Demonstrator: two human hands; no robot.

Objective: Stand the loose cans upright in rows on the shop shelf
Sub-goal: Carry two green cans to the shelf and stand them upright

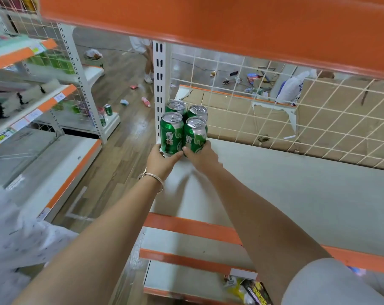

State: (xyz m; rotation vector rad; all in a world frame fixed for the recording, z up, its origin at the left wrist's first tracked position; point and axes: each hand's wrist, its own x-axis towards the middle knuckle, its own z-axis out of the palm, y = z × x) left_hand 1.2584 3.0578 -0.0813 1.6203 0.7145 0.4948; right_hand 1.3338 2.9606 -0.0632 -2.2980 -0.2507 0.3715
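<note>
Several green cans stand upright in the back left corner of a white shelf (285, 194) with an orange front edge. My left hand (161, 160) grips the front left can (171, 133) near its base. My right hand (201, 156) grips the front right can (195, 135) low down. Behind them stand two more cans (176, 106), (197, 111) against the wire mesh back. Both front cans touch each other and sit just ahead of the back pair.
An orange shelf (208, 23) hangs overhead. A white upright post (159, 84) stands left of the cans. Wire mesh (296, 111) backs the shelf. Loose green cans (108, 109) sit on a low shelf across the aisle. A person's legs (148, 62) stand beyond.
</note>
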